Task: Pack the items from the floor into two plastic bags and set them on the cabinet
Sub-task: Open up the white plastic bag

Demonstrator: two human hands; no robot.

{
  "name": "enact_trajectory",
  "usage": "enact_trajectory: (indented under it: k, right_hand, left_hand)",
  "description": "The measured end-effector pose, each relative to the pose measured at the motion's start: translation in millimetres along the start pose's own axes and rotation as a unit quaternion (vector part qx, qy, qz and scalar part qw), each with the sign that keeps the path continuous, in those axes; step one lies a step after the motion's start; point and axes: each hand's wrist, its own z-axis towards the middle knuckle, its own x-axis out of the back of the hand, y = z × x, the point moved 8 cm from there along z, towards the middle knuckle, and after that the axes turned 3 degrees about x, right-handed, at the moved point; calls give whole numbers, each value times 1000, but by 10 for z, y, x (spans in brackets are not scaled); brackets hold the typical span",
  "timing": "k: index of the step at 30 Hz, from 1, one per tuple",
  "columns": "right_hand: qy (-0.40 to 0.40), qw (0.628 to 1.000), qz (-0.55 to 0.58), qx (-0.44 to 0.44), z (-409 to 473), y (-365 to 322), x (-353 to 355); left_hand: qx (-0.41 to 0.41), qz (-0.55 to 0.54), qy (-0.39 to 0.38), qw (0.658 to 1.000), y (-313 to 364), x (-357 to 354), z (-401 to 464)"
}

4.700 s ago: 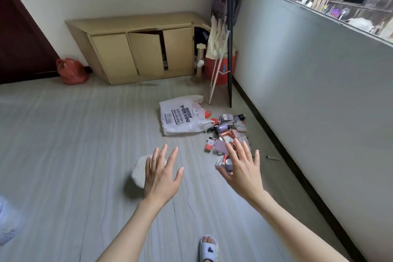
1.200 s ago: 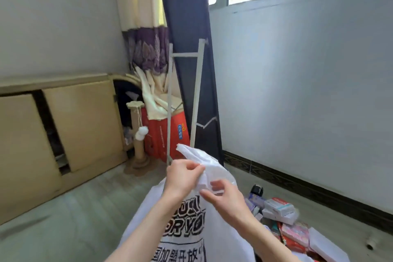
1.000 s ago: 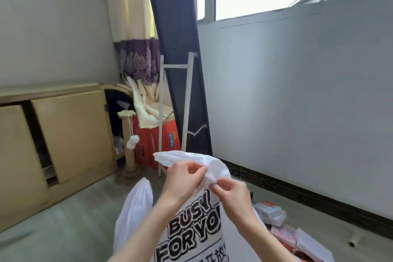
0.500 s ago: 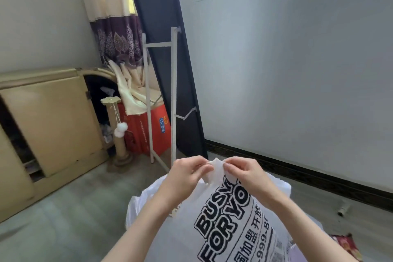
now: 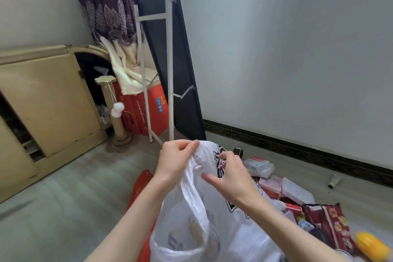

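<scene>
A white plastic bag [image 5: 212,225] hangs in the lower middle of the frame, held up off the floor by both hands. The left hand [image 5: 175,160] pinches the bag's top edge between curled fingers and thumb, just below the centre of the frame. The right hand [image 5: 230,175] sits just to its right, fingers bent into the film and thumb stretched out leftward across the bag's front. Black block lettering is printed on the bag, but it is crumpled and mostly covered by the right hand, so no word reads whole; fainter grey print shows through the film near the bottom edge.

Behind the bag, at lower left of it, a red plastic bag [image 5: 141,189] shows partly. To the right, on the grey floor [image 5: 63,198], lies a heap of small items [image 5: 276,185]: white and pink boxes, a dark red patterned packet [image 5: 333,225] and a yellow object [image 5: 371,243] at the lower right corner. Their labels are too small to read.

Further back, a white metal frame [image 5: 169,70] leans against a dark panel [image 5: 165,27]. An orange-red box [image 5: 148,108] beside it carries a blue label with Chinese characters, too blurred to read surely. A cat scratching post [image 5: 116,112] with white pompoms stands before a beige cabinet [image 5: 42,100] at the left. A patterned curtain [image 5: 106,13] hangs at upper left.
</scene>
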Motion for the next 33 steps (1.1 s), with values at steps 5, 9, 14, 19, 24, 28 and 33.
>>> enact_trajectory:
  k: [5, 9, 14, 19, 24, 28, 33]
  right_hand:
    - [20, 995, 95, -24, 78, 107, 159]
    - [-92, 963, 247, -52, 33, 203, 219]
    - [-196, 899, 382, -88, -6, 229, 242]
    - [-191, 908, 363, -80, 7, 112, 193]
    - [-150, 925, 341, -77, 46, 39, 123]
    - [-130, 907, 397, -61, 130, 0, 193]
    - [-184, 901, 392, -39, 100, 76, 195]
  left_hand:
    - [-14, 73, -103, 992, -4, 16, -109]
    - [-39, 140, -133, 980, -96, 217, -128]
    - [-42, 149, -166, 974, -217, 302, -154]
    - [-82, 295, -76, 949, -187, 430, -117]
    - [-365, 347, -45, 863, 325, 16, -548]
    - [-379, 313, -142, 859, 263, -364, -691]
    - [-333, 216, -110, 911, 275, -122, -478]
